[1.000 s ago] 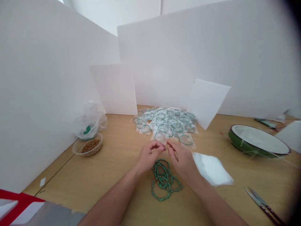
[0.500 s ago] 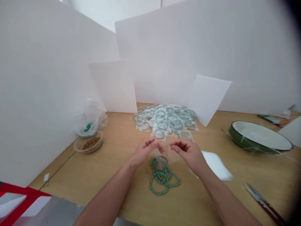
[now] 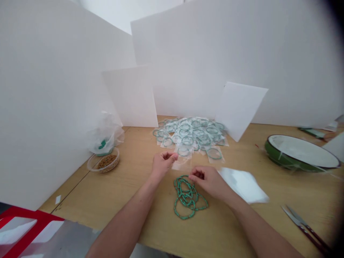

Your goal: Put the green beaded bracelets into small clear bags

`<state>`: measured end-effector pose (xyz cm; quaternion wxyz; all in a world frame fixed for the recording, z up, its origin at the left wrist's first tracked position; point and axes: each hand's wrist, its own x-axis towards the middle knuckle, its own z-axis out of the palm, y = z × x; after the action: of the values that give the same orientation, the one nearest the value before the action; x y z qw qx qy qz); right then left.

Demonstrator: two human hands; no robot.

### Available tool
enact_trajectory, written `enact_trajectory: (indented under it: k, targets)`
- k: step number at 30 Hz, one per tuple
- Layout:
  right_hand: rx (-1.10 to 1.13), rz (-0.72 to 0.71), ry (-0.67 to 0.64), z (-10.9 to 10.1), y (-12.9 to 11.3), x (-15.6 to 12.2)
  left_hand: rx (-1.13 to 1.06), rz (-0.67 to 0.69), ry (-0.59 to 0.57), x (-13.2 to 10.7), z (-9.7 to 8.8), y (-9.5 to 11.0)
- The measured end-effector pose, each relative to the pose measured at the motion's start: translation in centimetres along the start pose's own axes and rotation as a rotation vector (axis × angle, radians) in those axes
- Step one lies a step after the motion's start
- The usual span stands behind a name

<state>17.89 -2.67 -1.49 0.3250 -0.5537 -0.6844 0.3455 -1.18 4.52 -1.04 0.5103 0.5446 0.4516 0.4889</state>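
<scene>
A loose heap of green beaded bracelets [image 3: 185,200] lies on the table in front of me. My right hand [image 3: 208,180] is at the heap's upper edge, its thumb and fingers pinched at the top strand of a bracelet. My left hand [image 3: 163,163] is above and left of the heap, thumb and fingertips closed on the edge of a small clear plastic bag [image 3: 182,165]. Beyond the hands is a pile of clear bags [image 3: 197,134], each showing a green bracelet inside. By my right wrist lies a stack of clear, whitish bags [image 3: 244,184].
On the left stand a plastic bowl of brown beads [image 3: 107,163] and a crumpled bag with green beads [image 3: 102,144]. To the right are a green-sided basin [image 3: 301,154] and scissors [image 3: 303,225]. White panels [image 3: 236,53] enclose the table's back and left.
My right hand has moved down towards me, to the bracelet heap. My left hand has shifted slightly left and up, apart from the right. The view has shifted slightly.
</scene>
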Motion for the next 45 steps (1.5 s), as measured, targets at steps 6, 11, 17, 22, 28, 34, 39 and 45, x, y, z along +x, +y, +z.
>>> enact_trajectory:
  k: [6,11,17,22,28,34,39,45]
  targets:
    - [-0.329,-0.072,0.012,2.0,-0.3,-0.7,-0.022,-0.015,-0.020,-0.1,0.0,-0.3]
    - [-0.246,-0.120,0.033,1.7,-0.6,-0.7,0.021,0.013,-0.031,-0.1,0.1,-0.6]
    - [0.493,-0.030,0.075,-1.1,-1.2,-0.4,0.243,0.158,-0.039,-0.6,0.3,-0.2]
    - [0.771,-0.095,0.388,-2.1,-0.5,0.0,0.285,0.206,-0.167,-1.4,1.1,-0.1]
    - [0.703,-0.115,0.565,-1.9,-0.3,0.0,0.246,0.135,-0.219,-2.0,1.5,0.3]
    - [0.599,-0.077,0.568,-1.5,-0.7,-0.1,0.149,0.147,-0.199,-1.8,1.5,0.2]
    - [0.554,-0.043,0.520,-1.1,-0.5,-0.1,0.182,0.234,-0.175,-1.5,1.2,0.0]
    - [0.181,-0.192,0.456,-0.9,-0.4,-0.5,0.256,0.265,-0.215,-1.7,1.3,-0.1]
